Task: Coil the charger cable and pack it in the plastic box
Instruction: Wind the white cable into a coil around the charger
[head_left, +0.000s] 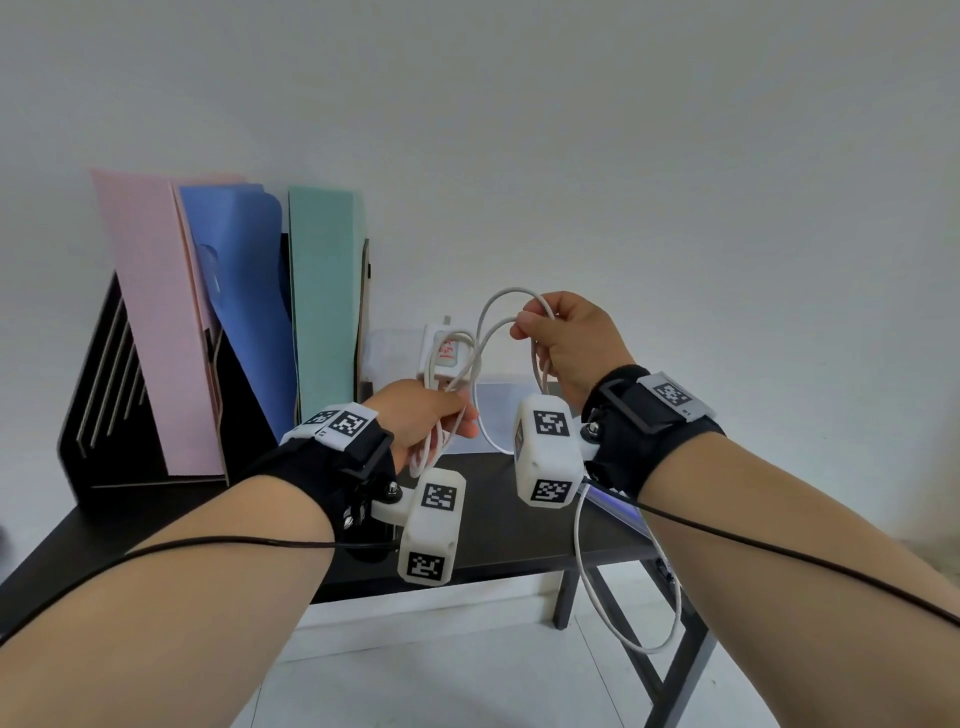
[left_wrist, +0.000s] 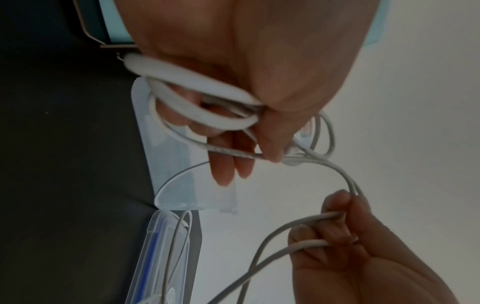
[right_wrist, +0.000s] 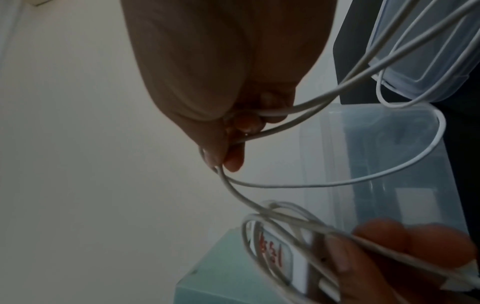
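My left hand grips several loops of the white charger cable above the black table. The white charger block, marked in red, shows just above those fingers; I cannot tell if they hold it. Up and to the right, my right hand pinches a fresh loop of cable. The loose rest hangs past the table edge in a long bight. The clear plastic box stands on the table beneath the hands, with its lid beside it. The right wrist view shows the box and lid.
A black file rack with pink, blue and green folders stands at the table's back left, against the white wall. The table's front edge and a leg lie below my right arm, with pale floor beyond.
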